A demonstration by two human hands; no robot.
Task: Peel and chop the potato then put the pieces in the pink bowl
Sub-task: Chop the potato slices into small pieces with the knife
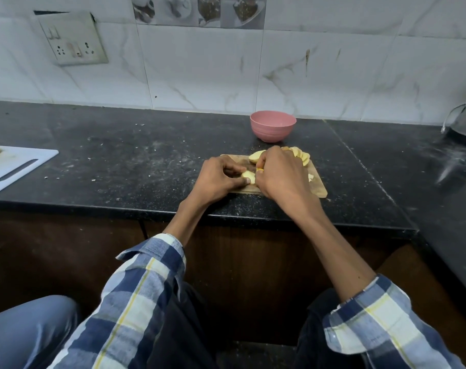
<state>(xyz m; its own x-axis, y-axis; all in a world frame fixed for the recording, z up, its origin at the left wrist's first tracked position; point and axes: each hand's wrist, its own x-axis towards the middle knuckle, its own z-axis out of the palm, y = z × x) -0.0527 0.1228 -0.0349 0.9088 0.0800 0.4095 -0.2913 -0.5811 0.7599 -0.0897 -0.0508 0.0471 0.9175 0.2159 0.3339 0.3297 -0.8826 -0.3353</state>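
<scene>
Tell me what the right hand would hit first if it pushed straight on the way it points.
Probably the potato slices fanned beyond the right hand, then the pink bowl; depth is unclear.

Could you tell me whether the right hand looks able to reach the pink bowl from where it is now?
Probably yes: the pink bowl stands just beyond the wooden board, nothing lies between, but the right hand holds a yellow-handled tool.

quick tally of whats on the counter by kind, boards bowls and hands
Chopping boards: 2, the wooden board under the hands and the white board far left.
Bowls: 1, the pink bowl.
Hands: 2, the left hand and the right hand, both on potato pieces.
Total: 5
</scene>
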